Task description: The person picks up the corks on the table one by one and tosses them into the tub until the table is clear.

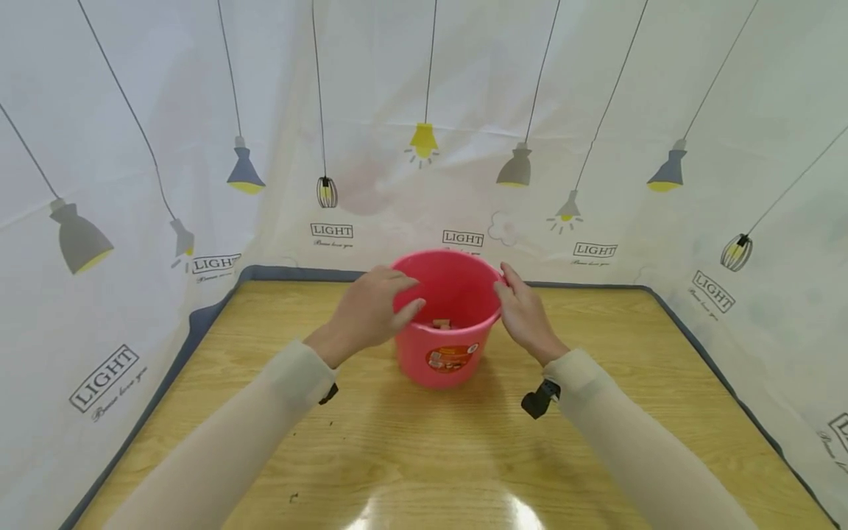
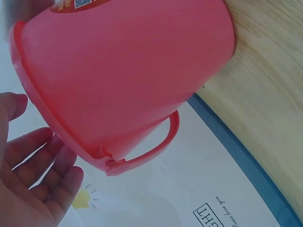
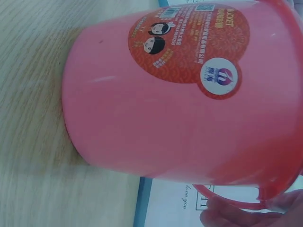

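With the pink bucket (image 1: 449,324) upright at the far middle of the wooden surface (image 1: 424,456), the left hand (image 1: 371,315) hovers by its rim, fingers (image 2: 35,163) loosely spread, while the right hand (image 1: 526,316) touches the handle side, its grip unclear, so a one-sided pull could tip the bucket.

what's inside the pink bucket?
In the pink bucket, the head view shows one small brownish object at the bottom; too small to identify. The near wall hides the remaining floor.
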Demonstrator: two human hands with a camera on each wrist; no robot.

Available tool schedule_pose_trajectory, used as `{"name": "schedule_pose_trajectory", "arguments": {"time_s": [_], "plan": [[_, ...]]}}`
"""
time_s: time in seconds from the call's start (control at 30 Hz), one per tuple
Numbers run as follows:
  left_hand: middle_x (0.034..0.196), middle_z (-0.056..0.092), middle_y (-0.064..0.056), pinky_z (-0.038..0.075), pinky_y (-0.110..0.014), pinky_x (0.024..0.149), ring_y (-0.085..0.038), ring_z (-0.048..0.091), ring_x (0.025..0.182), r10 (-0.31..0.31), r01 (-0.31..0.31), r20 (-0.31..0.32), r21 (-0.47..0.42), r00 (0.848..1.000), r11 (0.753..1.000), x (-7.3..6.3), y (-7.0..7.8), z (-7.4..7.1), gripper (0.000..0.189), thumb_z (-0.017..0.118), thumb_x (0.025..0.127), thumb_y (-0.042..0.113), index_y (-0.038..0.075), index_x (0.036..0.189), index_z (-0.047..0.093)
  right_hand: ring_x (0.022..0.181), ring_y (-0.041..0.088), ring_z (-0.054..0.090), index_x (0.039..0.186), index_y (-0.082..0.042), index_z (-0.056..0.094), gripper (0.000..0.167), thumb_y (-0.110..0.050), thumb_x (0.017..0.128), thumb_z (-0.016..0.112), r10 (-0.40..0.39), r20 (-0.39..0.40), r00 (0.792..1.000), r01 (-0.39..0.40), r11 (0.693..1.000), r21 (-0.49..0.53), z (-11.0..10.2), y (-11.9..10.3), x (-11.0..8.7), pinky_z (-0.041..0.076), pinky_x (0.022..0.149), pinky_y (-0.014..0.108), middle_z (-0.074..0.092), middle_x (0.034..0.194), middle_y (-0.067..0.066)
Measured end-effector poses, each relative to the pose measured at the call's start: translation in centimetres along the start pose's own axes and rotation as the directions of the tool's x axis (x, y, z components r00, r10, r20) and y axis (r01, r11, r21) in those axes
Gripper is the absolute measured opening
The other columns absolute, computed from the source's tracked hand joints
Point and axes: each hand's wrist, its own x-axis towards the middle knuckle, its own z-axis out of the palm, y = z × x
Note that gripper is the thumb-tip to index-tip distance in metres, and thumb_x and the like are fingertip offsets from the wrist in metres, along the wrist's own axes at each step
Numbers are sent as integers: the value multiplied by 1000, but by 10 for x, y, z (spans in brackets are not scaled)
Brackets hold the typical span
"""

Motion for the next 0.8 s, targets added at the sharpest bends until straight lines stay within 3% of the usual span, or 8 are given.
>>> {"name": "schedule_pose_trajectory", "arguments": {"time_s": [0.23, 0.4, 0.6, 0.8], "plan": [[123, 71, -14, 56, -45, 95, -31, 64, 114, -7, 6, -98, -10, 995, 1000, -13, -8, -3, 45, 70, 96, 32, 0, 129, 69, 152, 36, 26, 164, -6, 20, 62, -38, 112, 30, -89, -4, 996, 89, 990, -110, -7, 1, -6, 23, 121, 56, 30, 165, 17], [111, 71, -11, 58, -43, 88, -29, 62, 109, -32, 29, -116, -32, 993, 999, -23, -16, -3, 44, 69, 97, 33, 0, 125, 69, 154, 38, 21, 163, -1, 18, 62, -36, 112, 28, -168, 18, 986, 169, 970, -173, -14, 9, -11, 18, 122, 57, 25, 166, 19], [135, 64, -16, 53, -51, 98, -35, 58, 123, -93, 91, -81, -27, 992, 995, -37, -26, -6, 55, 64, 100, 39, -2, 137, 61, 155, 37, 15, 163, 0, 16, 64, -39, 113, 26, -201, 59, 978, 209, 940, -269, -25, 21, -19, 15, 123, 57, 18, 169, 17], [143, 57, -22, 45, -55, 108, -40, 53, 131, -145, 145, 4, 28, 989, 989, -51, -38, -7, 67, 53, 103, 48, -5, 143, 54, 155, 41, 15, 161, 2, 20, 65, -40, 112, 24, -242, 84, 967, 255, 887, -385, -35, 35, -25, 14, 122, 60, 21, 167, 21]]}}
